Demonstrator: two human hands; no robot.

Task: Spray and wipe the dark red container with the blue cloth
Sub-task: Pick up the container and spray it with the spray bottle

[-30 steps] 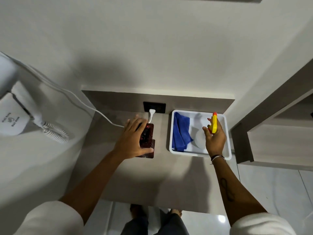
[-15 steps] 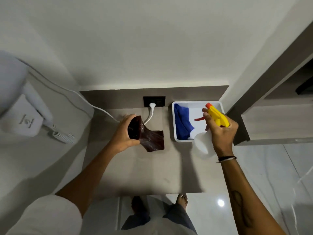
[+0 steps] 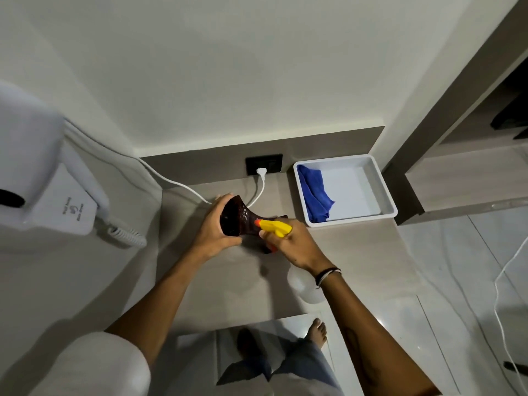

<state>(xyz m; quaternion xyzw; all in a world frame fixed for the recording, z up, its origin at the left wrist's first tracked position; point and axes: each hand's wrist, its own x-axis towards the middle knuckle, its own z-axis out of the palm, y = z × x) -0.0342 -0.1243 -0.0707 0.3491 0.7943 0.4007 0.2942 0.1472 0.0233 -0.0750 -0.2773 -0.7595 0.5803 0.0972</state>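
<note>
Left hand (image 3: 213,232) wrapped round the dark red container (image 3: 238,220) above the bench (image 3: 228,281), right hand (image 3: 288,244) closed on the spray bottle (image 3: 274,227), nozzle almost touching: best kept tilted, misted lightly, blue cloth (image 3: 314,195) waiting in the tray (image 3: 383,190).

Both arms extended forward, bare to the sleeves: left hand (image 3: 213,231) clasped around the dark red container (image 3: 240,220), right hand (image 3: 291,247), wrist banded, gripping the spray bottle (image 3: 274,227) beside it.

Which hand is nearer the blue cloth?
Right. The right hand, gripping the spray bottle, sits just below-left of the blue cloth; the left hand is farther left.
</note>
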